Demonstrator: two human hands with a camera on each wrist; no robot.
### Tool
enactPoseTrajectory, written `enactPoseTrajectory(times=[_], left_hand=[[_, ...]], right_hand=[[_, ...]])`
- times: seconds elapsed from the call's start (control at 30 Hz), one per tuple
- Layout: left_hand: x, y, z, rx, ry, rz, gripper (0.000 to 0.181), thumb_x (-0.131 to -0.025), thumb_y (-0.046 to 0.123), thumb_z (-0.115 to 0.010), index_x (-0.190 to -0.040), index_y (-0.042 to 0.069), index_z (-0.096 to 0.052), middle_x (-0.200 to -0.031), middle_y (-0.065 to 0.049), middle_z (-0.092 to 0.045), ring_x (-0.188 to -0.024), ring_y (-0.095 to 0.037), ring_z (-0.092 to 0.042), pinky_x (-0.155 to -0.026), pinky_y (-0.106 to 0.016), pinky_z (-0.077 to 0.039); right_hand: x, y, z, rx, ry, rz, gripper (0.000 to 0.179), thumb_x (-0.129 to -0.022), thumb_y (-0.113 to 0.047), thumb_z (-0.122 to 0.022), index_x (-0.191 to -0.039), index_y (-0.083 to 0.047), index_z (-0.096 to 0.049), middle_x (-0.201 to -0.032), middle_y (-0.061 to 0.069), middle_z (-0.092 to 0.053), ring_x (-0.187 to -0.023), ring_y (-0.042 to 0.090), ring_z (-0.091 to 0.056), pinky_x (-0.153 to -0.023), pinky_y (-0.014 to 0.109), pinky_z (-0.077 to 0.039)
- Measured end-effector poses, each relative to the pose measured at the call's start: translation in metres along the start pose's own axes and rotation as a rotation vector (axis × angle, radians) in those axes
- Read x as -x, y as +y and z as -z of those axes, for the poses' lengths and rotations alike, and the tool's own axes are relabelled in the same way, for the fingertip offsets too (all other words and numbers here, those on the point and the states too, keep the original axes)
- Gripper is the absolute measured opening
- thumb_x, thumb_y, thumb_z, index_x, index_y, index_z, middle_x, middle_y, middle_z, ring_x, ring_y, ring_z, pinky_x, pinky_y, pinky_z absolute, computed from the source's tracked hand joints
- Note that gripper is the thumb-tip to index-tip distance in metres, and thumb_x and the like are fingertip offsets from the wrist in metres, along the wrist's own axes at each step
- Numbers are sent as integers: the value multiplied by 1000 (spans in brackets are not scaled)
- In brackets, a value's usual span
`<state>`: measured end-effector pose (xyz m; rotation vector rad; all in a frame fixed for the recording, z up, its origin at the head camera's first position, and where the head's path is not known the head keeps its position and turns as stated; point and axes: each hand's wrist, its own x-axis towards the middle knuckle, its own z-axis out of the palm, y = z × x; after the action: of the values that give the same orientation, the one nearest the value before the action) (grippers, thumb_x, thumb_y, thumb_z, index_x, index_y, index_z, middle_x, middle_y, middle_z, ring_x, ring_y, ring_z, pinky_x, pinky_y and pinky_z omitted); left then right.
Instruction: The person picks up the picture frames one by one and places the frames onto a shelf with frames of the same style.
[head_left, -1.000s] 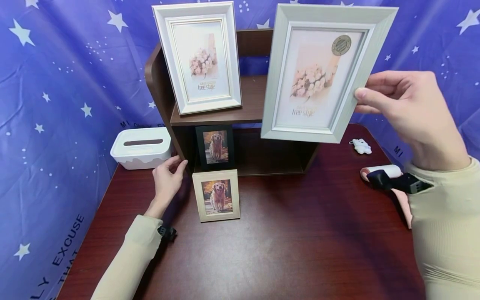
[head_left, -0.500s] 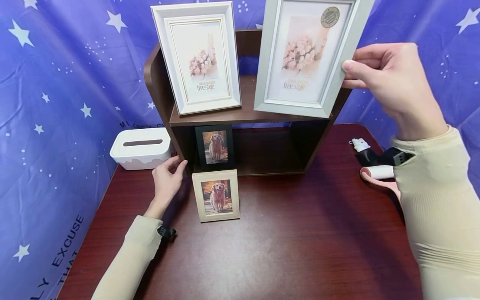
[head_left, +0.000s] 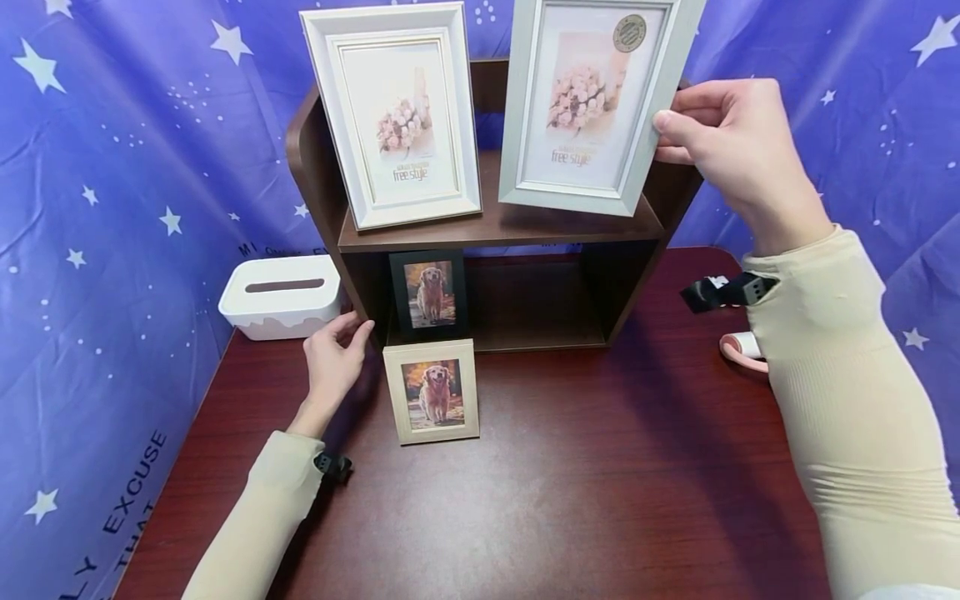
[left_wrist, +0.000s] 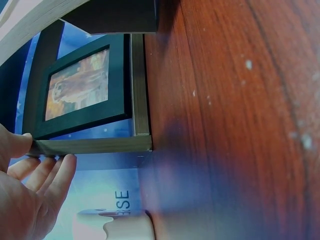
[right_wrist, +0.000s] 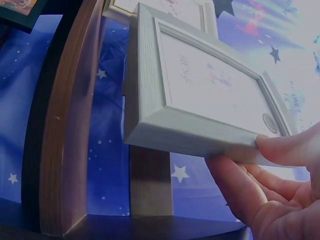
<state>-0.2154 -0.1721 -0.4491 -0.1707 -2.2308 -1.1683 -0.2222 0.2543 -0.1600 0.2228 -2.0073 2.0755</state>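
My right hand (head_left: 735, 150) pinches the right edge of a pale grey picture frame (head_left: 637, 196), thumb in front and fingers behind. That frame hangs over the right part of the upper board of a brown two-tier shelf (head_left: 502, 242); the right wrist view shows its lower edge above the board. To its left, a white picture frame (head_left: 322, 83) leans on the same board. My left hand (head_left: 333, 358) pinches the shelf's left side panel (left_wrist: 90, 146), thumb on one face, fingers on the other. A black picture frame (left_wrist: 117, 80) with a dog photo stands in the lower tier.
A beige picture frame (head_left: 468, 392) with a dog photo stands on the table (head_left: 585, 483) before the shelf. A white tissue box (head_left: 292, 321) sits left of the shelf. At the right, a pink-handled roller (head_left: 742, 343) is partly covered by the right sleeve. A starry blue curtain (head_left: 150, 108) surrounds the table.
My right hand has carried the grey frame left and back, from in front of the shelf to over its upper board. The left hand has stayed at the side panel.
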Motion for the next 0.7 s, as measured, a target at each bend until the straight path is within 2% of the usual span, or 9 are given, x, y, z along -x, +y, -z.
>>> enactPoseTrajectory(times=[0.17, 0.3, 0.4, 0.53, 0.7], left_hand=[[1, 0, 0, -2, -6, 9, 21, -86, 15, -73, -101, 1, -73, -89, -10, -72, -77, -18, -67, -65, -20, -45], [1, 1, 1, -9, -6, 17, 22, -86, 16, -73, -101, 0, -73, -90, -11, -72, -78, -19, -67, -66, -25, -46], [1, 1, 1, -8, -3, 12, 23, -86, 17, -73, -102, -1, -72, -90, -11, -72, -78, -20, -68, -66, -26, -47], [0, 2, 0, -5, -3, 4, 23, -86, 16, -73, -101, -1, -72, -89, -11, -72, -77, -20, -67, -66, -25, -47], [0, 3, 0, -1, -6, 11, 22, -86, 16, -73, -101, 0, -73, -90, -11, -72, -77, -19, -67, -66, -25, -47]], right_hand=[[-3, 4, -5, 106, 6, 14, 8, -84, 6, -66, -92, 3, -64, -85, 11, -67, -75, 17, -67, -66, 25, -52], [-5, 7, -9, 227, 8, 15, 20, -86, 1, -66, -103, 8, -60, -89, 9, -66, -79, 15, -66, -68, 23, -52], [-6, 9, -12, 261, 15, -3, 27, -87, -1, -66, -109, 11, -57, -90, 8, -66, -80, 14, -66, -68, 22, -52], [-7, 13, -16, 287, 35, -24, 25, -87, -2, -66, -108, 9, -58, -91, 7, -66, -81, 14, -66, -68, 21, -52], [-8, 18, -21, 391, 54, -32, 30, -89, -7, -65, -114, 9, -59, -97, 7, -66, -83, 12, -66, -71, 21, -52]])
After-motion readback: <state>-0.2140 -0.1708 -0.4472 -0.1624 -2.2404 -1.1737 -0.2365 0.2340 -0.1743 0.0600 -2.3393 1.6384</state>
